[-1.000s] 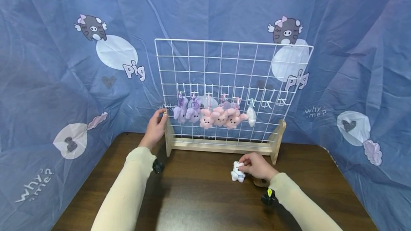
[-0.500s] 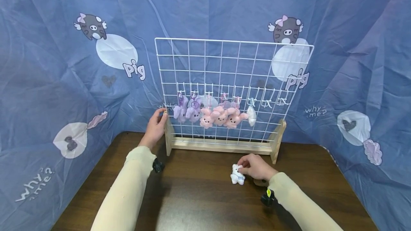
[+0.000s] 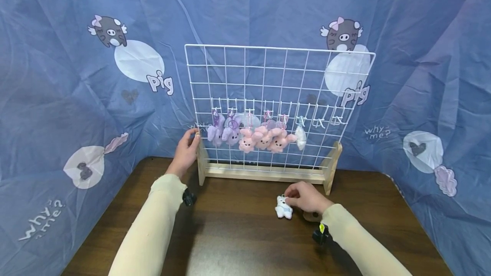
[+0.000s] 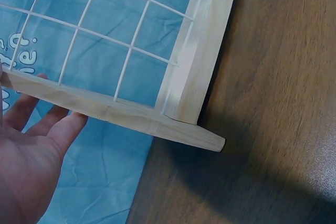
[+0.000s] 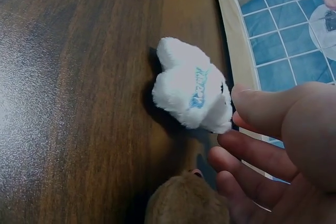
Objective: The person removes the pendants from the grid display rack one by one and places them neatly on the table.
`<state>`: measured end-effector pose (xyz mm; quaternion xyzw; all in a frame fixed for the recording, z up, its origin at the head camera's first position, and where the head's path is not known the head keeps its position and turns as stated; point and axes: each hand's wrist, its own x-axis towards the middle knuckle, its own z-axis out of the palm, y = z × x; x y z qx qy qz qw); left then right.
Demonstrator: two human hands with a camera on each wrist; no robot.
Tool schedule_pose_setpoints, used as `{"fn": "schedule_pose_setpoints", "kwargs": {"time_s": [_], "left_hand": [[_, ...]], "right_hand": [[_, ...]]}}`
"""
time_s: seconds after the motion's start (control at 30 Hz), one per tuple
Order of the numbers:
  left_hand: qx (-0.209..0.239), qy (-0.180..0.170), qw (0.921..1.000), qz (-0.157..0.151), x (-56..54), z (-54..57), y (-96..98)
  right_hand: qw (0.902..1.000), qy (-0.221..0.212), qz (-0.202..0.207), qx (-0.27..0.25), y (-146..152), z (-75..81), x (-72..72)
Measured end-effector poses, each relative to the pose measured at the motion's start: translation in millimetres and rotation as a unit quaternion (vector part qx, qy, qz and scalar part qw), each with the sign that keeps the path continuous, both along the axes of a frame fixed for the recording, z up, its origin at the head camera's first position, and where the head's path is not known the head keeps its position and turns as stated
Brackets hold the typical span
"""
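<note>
My left hand (image 3: pixel 186 152) grips the left wooden upright of a white wire grid rack (image 3: pixel 264 173). In the left wrist view its fingers (image 4: pixel 65 129) lie along the back of the wooden post (image 4: pixel 105 109). My right hand (image 3: pixel 307 197) pinches a white plush keychain (image 3: pixel 284 208) near its head, low over the table in front of the rack. The right wrist view shows a blue ribbon on the plush's body. Beneath my right hand lies a brown plush (image 5: pixel 186 203), partly hidden.
From the grid's hooks hang purple plushes (image 3: pixel 232 134), pink bunny plushes (image 3: pixel 280 143) and a white plush (image 3: pixel 301 138). Bare hooks (image 3: pixel 336 121) stand at the right. The brown wooden table (image 3: pixel 238 242) meets a blue printed cloth (image 3: pixel 245 3) behind and at both sides.
The white plush has dipped slightly and turned a little in my right hand, and a bit of its loop now shows above its head. My left hand stays on the rack.
</note>
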<state>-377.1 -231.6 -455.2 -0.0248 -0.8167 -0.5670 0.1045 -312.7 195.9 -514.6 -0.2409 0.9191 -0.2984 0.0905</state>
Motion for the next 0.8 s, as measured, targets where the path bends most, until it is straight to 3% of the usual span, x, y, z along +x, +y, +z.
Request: {"fn": "schedule_pose_setpoints", "kwargs": {"time_s": [0.3,0.5,0.8], "left_hand": [[0.002,0.000,1.0000,-0.002,-0.2,-0.3,-0.5],[-0.003,0.007,1.0000,-0.001,-0.1,-1.4,-0.2],[-0.002,0.017,0.9999,0.001,-1.7,-2.9,0.4]], "right_hand": [[0.9995,0.010,-0.030,-0.005,4.2,4.9,-2.5],[0.9979,0.043,-0.040,-0.027,8.0,13.2,-5.0],[0.9895,0.026,-0.113,-0.087,15.6,31.6,-13.0]]}}
